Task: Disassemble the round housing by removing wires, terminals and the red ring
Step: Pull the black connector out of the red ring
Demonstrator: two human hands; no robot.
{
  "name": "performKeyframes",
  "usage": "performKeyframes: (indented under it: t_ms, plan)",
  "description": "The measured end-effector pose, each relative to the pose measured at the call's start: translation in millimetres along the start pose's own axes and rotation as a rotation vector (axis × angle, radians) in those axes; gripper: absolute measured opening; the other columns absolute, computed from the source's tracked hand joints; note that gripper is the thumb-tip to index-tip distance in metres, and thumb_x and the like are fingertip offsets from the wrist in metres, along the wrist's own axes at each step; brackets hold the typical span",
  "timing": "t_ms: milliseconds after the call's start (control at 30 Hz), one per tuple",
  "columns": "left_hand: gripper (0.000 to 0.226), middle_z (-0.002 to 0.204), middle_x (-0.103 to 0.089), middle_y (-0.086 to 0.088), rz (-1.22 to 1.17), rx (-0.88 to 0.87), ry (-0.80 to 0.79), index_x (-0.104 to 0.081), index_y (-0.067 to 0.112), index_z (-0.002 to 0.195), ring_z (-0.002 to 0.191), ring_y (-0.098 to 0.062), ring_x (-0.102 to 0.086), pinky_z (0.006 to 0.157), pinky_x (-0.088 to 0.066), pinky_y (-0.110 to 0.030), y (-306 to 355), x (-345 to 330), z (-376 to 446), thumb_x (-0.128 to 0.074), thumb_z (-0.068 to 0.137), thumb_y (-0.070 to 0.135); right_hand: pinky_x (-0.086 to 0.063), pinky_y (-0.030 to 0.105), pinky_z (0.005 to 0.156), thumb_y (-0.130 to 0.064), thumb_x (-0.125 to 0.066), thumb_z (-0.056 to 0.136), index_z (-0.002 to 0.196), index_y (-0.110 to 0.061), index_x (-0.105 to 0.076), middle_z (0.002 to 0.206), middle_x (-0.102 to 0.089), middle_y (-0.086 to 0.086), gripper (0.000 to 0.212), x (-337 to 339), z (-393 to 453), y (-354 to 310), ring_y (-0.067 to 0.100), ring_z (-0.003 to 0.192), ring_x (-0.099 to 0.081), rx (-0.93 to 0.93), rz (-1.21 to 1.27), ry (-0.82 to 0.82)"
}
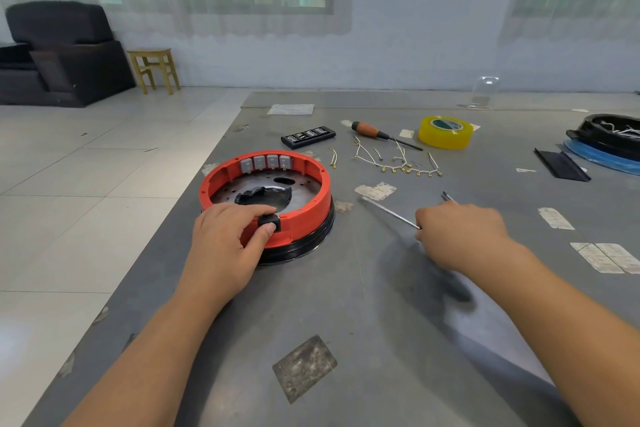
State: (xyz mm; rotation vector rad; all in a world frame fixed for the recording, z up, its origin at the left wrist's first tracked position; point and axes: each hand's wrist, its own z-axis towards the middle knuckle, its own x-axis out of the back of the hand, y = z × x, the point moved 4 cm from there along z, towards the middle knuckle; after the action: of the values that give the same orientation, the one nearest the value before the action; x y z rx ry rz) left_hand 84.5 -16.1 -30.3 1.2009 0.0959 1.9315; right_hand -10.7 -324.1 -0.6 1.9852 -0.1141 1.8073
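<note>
Red ring (313,199) seated on round black housing (311,239), near left edge of grey desk (346,305). 4 grey terminals (266,163) lined along far inner wall of ring. Left hand (225,246) resting on near rim, fingers curled over it, thumb pressing small black block (268,220) on outer face. Right hand (457,232) just right of housing, curled round thin metal tool (388,210), its shaft angled toward housing. Removed white wires (398,159) with brass ends spread on desk beyond, well apart from housing. Farther back: orange-handled screwdriver (381,133), yellow tape roll (445,132), black bit case (308,136).
</note>
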Motion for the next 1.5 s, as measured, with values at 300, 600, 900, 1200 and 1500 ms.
performKeyframes:
  t_ms: [300, 600, 900, 1200, 1500]
  plan:
    - [0.036, 0.110, -0.069, 0.015, 0.020, -0.024, -0.010, -0.073, 0.030, 0.123, 0.116, -0.014, -0.054, 0.101, -0.021, -0.027, 12, -3, -6, -0.056, 0.093, 0.043, -0.035, 0.034, 0.060, -0.026, -0.050, 0.101, 0.092, -0.022, -0.049, 0.073, -0.040, -0.002, 0.010, -10, 15, -3, 0.028, 0.076, -0.049, -0.126, 0.140, 0.056]
    - [0.038, 0.118, -0.066, 0.024, 0.006, -0.161, -0.087, -0.069, 0.036, 0.129, 0.124, -0.006, -0.049, 0.109, -0.018, -0.030, 27, -11, -10, -0.059, 0.093, 0.044, -0.040, 0.034, 0.064, -0.014, -0.054, 0.094, 0.087, -0.022, -0.049, 0.070, -0.037, 0.000, 0.011, -8, 16, 4, 0.028, 0.073, -0.048, -0.180, 0.095, 0.095]
    - [0.043, 0.114, -0.051, 0.037, -0.032, -0.121, -0.070, -0.066, 0.037, 0.126, 0.125, 0.005, -0.033, 0.112, -0.010, -0.019, 20, -6, -9, -0.063, 0.086, 0.050, -0.040, 0.034, 0.064, -0.007, -0.052, 0.092, 0.098, -0.019, -0.060, 0.088, -0.049, 0.004, 0.016, -10, 14, 7, 0.030, 0.078, -0.050, -0.187, 0.083, 0.089]
    - [0.032, 0.104, -0.047, 0.036, -0.063, -0.125, 0.000, -0.070, 0.034, 0.111, 0.113, 0.038, -0.014, 0.107, -0.023, -0.037, 16, -7, -8, -0.066, 0.083, 0.051, -0.039, 0.033, 0.062, -0.026, -0.049, 0.098, 0.103, -0.019, -0.065, 0.087, -0.051, 0.002, 0.018, -16, 20, 7, 0.026, 0.084, -0.056, -0.201, 0.063, 0.145]
    - [0.033, 0.109, -0.062, 0.021, -0.017, -0.117, -0.034, -0.067, 0.038, 0.112, 0.118, 0.000, -0.041, 0.112, -0.017, -0.029, 16, -7, -6, -0.060, 0.085, 0.055, -0.042, 0.042, 0.106, -0.044, -0.055, 0.098, 0.140, -0.025, -0.055, 0.144, -0.053, -0.001, 0.046, 1, -6, -56, 0.025, 0.131, -0.051, 0.372, 0.328, 0.540]
